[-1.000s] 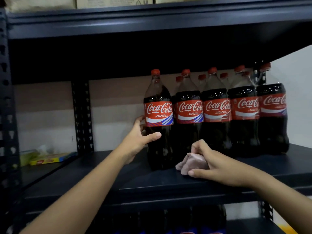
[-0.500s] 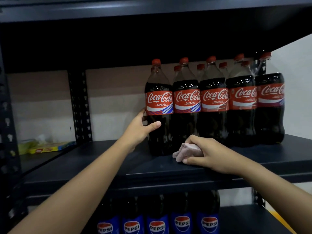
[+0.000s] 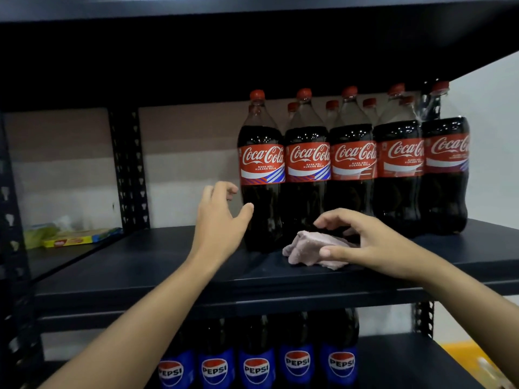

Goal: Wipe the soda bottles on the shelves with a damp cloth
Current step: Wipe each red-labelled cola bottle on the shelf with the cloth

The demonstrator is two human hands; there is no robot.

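Just off the leftmost Coca-Cola bottle point(image 3: 262, 175), the left hand point(image 3: 220, 217) hovers with fingers spread and loosely bent, gripping nothing, its thumb tip close to the bottle's dark side. To its right, the right hand point(image 3: 365, 242) arches over the crumpled pink cloth point(image 3: 306, 248) with fingers splayed, thumb at the near edge; whether it grips is unclear. Beyond both hands a row of Coca-Cola bottles point(image 3: 354, 164) stands on the dark shelf point(image 3: 196, 265); below them, Pepsi bottles point(image 3: 255, 366).

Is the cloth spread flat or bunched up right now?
Bunched up. The pink cloth lies in a crumpled lump on the shelf, folds visible, under the right hand.
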